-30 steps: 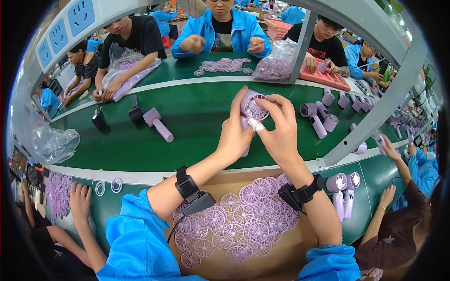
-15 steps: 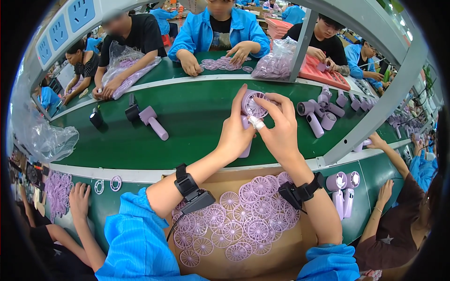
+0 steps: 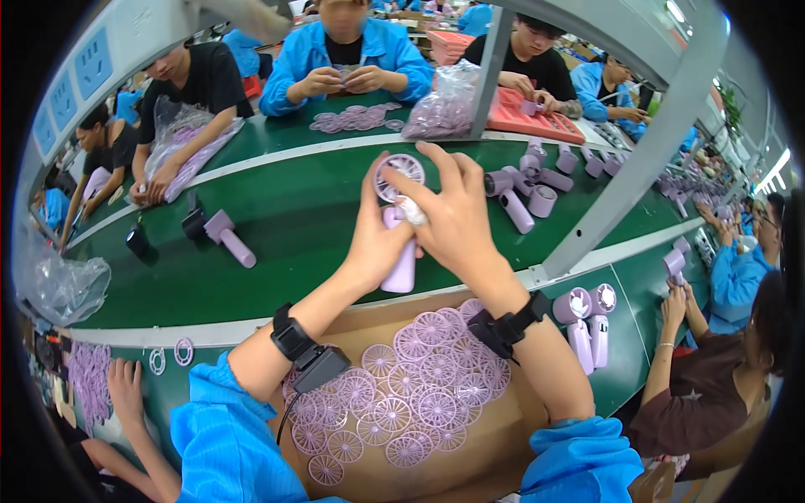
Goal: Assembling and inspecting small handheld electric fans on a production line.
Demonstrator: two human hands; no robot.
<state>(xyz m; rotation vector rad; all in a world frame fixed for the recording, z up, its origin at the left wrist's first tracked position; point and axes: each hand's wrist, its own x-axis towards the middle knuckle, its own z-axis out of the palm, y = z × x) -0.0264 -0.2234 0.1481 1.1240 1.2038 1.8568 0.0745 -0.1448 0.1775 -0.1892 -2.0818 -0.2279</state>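
A light purple handheld fan [image 3: 400, 270] is held upright over the near side of the green belt. My left hand [image 3: 373, 239] wraps its neck and the side of its round head. My right hand [image 3: 459, 214] is closed on the fan from the other side, its index finger lying across the spoked grille [image 3: 391, 186] on the head. White wrapping covers a fingertip of that hand. Below my forearms, a cardboard box [image 3: 449, 479] contains many loose purple spoked grilles [image 3: 394, 415].
On the green belt [image 3: 310, 226] lie a purple fan [image 3: 229, 238] and black fan-shaped pieces [image 3: 194, 222] to the left, several purple fans [image 3: 541, 201] to the right. A grey metal post [image 3: 625, 180] rises at right. Co-workers sit across and on both sides.
The view has shifted, so the belt's contents sit further left. Both hands still hold the fan, its handle now showing more below them. The co-worker opposite has lifted both hands together.
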